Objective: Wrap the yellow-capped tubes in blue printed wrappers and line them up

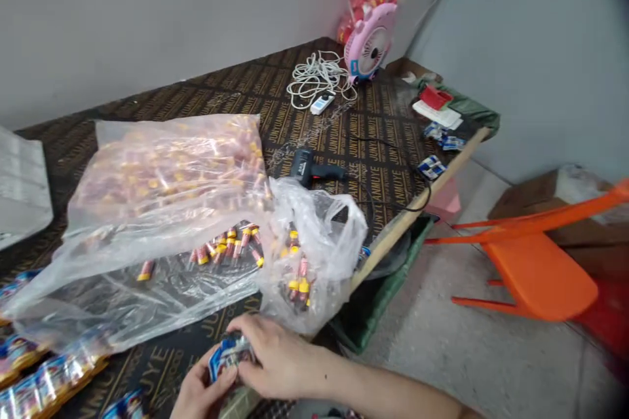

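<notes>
At the front edge of the dark printed board, my left hand [200, 387] and my right hand [275, 357] both grip a small blue-and-white printed packet [227, 355]. My thumbs and fingers close round it from either side, covering parts of it. Just beyond my right hand sits a clear plastic bag [314, 236] with several small yellow-capped tubes [301, 285] inside. Further left lies a big clear bag [167, 170] full of similar tubes, its mouth spread toward me. Rows of shiny blue-and-gold packets [54, 376] lie at the lower left.
A black heat gun [304, 167] lies behind the small bag. A coiled white cord [319, 75] and a pink fan [371, 46] stand toward the back corner. Right of the board's wooden edge [417, 209] are a green cloth trough [376, 314] and an orange chair [540, 275].
</notes>
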`<action>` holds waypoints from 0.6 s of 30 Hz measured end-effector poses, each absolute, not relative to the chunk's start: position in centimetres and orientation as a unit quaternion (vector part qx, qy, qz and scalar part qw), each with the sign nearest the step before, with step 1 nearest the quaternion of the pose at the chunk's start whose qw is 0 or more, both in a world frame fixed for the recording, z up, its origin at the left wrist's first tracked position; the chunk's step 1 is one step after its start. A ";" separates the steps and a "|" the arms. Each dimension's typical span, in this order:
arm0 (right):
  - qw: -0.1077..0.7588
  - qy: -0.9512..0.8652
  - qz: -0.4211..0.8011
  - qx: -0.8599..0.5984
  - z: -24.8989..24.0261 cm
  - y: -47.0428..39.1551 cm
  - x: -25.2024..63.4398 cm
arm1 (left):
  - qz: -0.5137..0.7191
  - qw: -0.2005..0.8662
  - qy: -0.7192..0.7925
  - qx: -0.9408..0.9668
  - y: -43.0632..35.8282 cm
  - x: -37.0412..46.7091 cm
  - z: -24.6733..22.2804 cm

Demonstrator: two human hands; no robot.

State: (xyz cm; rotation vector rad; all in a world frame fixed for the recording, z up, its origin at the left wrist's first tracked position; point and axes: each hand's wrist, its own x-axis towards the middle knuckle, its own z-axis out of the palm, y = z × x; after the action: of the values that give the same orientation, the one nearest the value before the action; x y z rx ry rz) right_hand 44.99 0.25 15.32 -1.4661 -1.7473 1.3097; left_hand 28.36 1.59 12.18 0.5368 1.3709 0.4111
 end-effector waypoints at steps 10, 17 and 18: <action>0.080 -0.477 0.250 -0.839 15.7 -4.0 67.2 | 0.122 0.802 0.516 0.274 -4.6 37.0 17.4; -0.025 -0.502 0.322 -0.802 8.2 -0.4 65.9 | -0.010 0.769 0.441 0.463 -1.4 47.5 12.6; -0.030 -0.501 0.327 -0.801 8.0 -0.2 64.9 | -0.006 0.755 0.454 0.473 0.0 47.9 12.3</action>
State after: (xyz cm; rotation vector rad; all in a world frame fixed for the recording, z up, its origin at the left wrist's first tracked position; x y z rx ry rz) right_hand 64.91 -0.23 8.01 -2.5656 -1.6050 1.0461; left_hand 47.90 0.02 12.30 1.0325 0.9915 -0.0130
